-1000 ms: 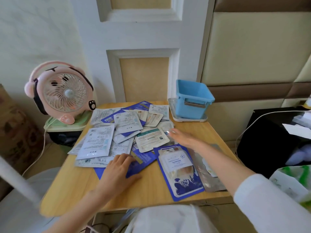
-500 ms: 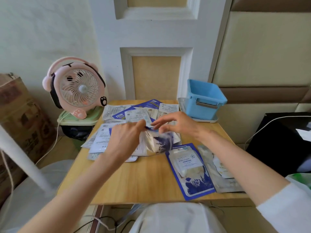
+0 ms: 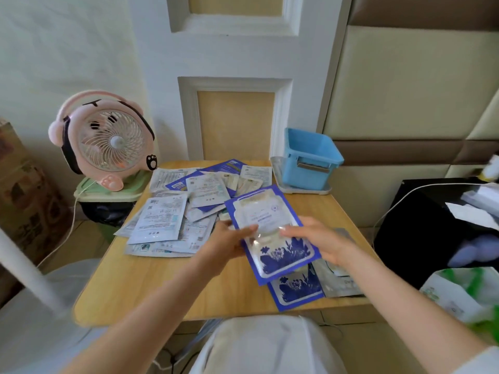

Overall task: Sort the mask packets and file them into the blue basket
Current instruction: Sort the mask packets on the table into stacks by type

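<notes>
Light wooden table (image 3: 151, 287), rounded corners. Far left to centre: loose overlapping heap of mask packets (image 3: 167, 220), mostly white, some blue. Far right corner: clear tray (image 3: 302, 188) bearing blue basket (image 3: 310, 160). Near front right edge: blue floral packet (image 3: 297, 290), flat; silver packet (image 3: 340, 282) just beside it, on right.

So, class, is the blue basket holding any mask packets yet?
None visible: blue basket shows only bare inner walls; bottom hidden.

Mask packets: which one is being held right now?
The blue-bordered packet with the flower print, pinched between left hand and right hand; a matching packet lies flat below it, the others in the pile.
</notes>
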Tool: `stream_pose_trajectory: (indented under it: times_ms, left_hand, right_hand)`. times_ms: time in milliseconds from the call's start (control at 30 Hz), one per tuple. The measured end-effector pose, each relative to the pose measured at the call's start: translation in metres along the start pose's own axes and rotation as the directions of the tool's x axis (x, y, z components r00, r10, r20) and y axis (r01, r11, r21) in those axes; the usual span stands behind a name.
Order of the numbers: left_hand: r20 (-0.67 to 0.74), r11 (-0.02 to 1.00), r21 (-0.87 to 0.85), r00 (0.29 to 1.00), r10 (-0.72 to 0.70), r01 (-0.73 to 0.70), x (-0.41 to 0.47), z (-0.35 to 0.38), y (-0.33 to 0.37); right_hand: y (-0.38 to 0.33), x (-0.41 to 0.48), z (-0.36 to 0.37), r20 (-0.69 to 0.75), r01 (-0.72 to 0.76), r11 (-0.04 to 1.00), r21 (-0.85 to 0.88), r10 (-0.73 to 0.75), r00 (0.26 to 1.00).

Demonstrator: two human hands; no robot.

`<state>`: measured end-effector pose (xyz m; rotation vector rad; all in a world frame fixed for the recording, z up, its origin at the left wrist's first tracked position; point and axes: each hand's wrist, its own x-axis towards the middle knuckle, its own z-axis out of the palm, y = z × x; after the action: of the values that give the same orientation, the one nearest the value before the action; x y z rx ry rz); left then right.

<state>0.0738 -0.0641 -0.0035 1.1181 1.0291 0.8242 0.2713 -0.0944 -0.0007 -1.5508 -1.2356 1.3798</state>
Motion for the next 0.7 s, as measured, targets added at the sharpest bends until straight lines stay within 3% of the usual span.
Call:
stream_pose_trajectory:
  times_ms: [67, 100, 133, 167, 200, 300, 500, 600, 633, 700]
  left_hand:
    - [0.002, 0.996, 0.082, 1.0, -0.023, 0.023, 0.001, 0.008, -0.014]
    - [-0.018, 0.992, 0.117, 0.999, -0.033, 0.035, 0.0, 0.012, -0.02]
    - [-0.033, 0.987, 0.152, 0.999, -0.042, 0.047, 0.001, 0.016, -0.026]
    - [-0.032, 0.982, 0.18, 0.998, -0.053, 0.058, 0.001, 0.019, -0.031]
    - [-0.027, 0.975, 0.211, 0.998, -0.065, 0.069, 0.002, 0.021, -0.036]
    - [-0.029, 0.947, 0.303, 0.994, -0.103, 0.107, 0.007, 0.025, -0.05]
    - [-0.063, 0.86, 0.508, 0.998, -0.011, 0.042, 0.015, 0.04, -0.054]
    - [-0.03, 0.833, 0.553, 1.0, 0.005, 0.013, 0.014, 0.042, -0.052]
    - [-0.031, 0.769, 0.638, 0.998, 0.056, -0.024, 0.014, 0.039, -0.051]
    - [-0.061, 0.443, 0.894, 0.96, 0.274, -0.07, 0.012, 0.026, -0.049]
  right_hand:
    - [0.018, 0.001, -0.002, -0.223, 0.033, 0.957, -0.287, -0.101, 0.97]
    - [0.026, 0.002, -0.006, -0.376, 0.002, 0.863, -0.505, -0.223, 0.899]
    - [0.034, 0.001, -0.01, -0.44, -0.062, 0.715, -0.697, -0.357, 0.824]
    - [0.043, 0.001, -0.013, -0.418, -0.113, 0.586, -0.802, -0.416, 0.808]
    - [0.052, 0.002, -0.016, -0.374, -0.14, 0.512, -0.847, -0.389, 0.842]
    - [0.077, 0.009, -0.026, -0.324, -0.192, 0.47, -0.861, -0.218, 0.92]
    - [0.082, 0.015, -0.046, -0.357, -0.236, 0.424, -0.874, -0.233, 0.904]
    - [0.081, 0.016, -0.047, -0.381, -0.228, 0.473, -0.851, -0.259, 0.887]
    - [0.08, 0.016, -0.047, -0.408, -0.219, 0.508, -0.833, -0.298, 0.863]
    - [0.074, 0.014, -0.044, -0.433, -0.177, 0.534, -0.827, -0.404, 0.806]
